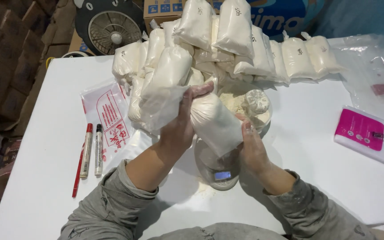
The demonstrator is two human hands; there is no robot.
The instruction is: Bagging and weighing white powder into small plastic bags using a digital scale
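Observation:
My left hand (pixel 181 126) and my right hand (pixel 252 146) both grip a clear plastic bag filled with white powder (pixel 214 122), held tilted above a small digital scale (pixel 221 173). The left hand pinches the bag's upper part, whose loose empty plastic (pixel 161 106) hangs to the left. The right hand holds the lower end. Just behind the bag sits a clear bowl of white powder (pixel 256 109) with a lump in it. Both hands are dusted with powder.
A heap of filled powder bags (pixel 218 44) covers the back of the white table (pixel 325 186). Two markers (pixel 92 151) and a red pen (pixel 78 173) lie left, beside printed empty bags (pixel 107 111). A pink-labelled packet (pixel 370 135) lies right. A fan (pixel 112 26) and boxes stand behind.

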